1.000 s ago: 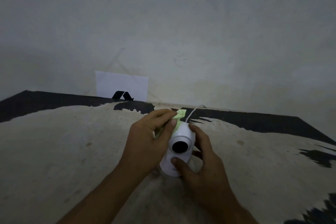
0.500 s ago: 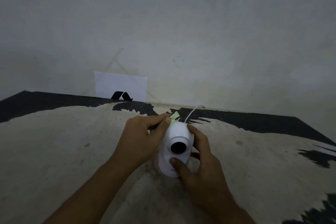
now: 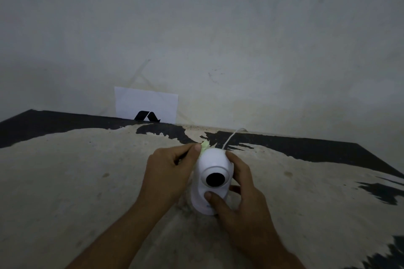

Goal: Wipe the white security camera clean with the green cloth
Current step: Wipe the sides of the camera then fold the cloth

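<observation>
The white security camera (image 3: 213, 164) stands upright on the worn table, its black lens facing me. My right hand (image 3: 238, 194) wraps its right side, thumb pressed on the front of the base. My left hand (image 3: 168, 172) presses the green cloth (image 3: 205, 144) against the camera's upper left side. Only a small crumpled tip of the cloth shows above my fingers. The rest is hidden in my hand.
A thin white cable (image 3: 231, 137) runs from the camera's back to the wall. A white card with a black mark (image 3: 146, 103) leans on the wall at the back left. The table top (image 3: 87, 181) is scuffed beige with black patches along the back.
My left hand and the cloth have slid from the camera's top down to its upper left side. The camera now stands more upright, and less of the cloth is showing.
</observation>
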The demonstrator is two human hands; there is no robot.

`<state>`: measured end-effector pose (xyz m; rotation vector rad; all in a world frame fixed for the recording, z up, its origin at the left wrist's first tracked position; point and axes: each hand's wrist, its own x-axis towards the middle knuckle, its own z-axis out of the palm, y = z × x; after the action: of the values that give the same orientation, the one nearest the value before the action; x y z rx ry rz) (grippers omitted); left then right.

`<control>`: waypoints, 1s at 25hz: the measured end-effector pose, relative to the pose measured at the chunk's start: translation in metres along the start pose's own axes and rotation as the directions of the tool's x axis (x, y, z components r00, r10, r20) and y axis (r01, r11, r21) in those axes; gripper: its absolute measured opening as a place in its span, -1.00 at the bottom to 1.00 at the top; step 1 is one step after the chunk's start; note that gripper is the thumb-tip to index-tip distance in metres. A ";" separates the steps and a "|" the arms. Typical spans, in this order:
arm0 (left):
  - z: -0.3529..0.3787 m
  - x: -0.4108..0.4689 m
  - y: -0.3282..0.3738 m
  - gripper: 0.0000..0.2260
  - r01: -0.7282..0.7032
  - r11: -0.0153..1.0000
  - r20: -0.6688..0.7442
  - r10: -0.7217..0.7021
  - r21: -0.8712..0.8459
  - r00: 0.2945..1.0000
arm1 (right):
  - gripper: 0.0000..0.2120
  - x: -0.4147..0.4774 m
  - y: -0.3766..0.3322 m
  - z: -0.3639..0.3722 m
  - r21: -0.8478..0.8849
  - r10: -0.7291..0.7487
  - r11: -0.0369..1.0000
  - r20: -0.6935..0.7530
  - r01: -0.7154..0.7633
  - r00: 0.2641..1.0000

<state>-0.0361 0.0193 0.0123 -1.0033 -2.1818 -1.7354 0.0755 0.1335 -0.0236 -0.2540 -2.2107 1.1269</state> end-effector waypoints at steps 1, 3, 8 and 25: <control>0.001 -0.006 -0.002 -0.84 0.025 1.000 -0.036 -0.025 -0.003 0.999 | -0.35 0.000 0.000 0.000 0.001 0.001 1.000 0.002 -0.001 1.000; 0.004 -0.019 -0.007 -0.85 0.066 0.998 -0.076 -0.065 0.017 0.995 | -0.34 -0.001 -0.002 0.000 -0.004 0.001 1.000 0.008 -0.001 1.000; 0.008 -0.028 -0.003 -0.87 0.046 0.999 -0.168 -0.046 -0.002 0.985 | -0.35 -0.002 0.000 0.000 -0.005 -0.002 1.000 -0.011 0.002 1.000; 0.012 -0.047 -0.002 -0.89 0.160 0.987 -0.161 -0.162 -0.026 0.974 | -0.34 -0.003 0.000 -0.002 -0.049 -0.035 0.998 -0.011 0.034 0.999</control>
<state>0.0015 0.0123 -0.0171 -0.6764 -2.2035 -1.8302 0.0788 0.1333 -0.0246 -0.2414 -2.2253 1.0516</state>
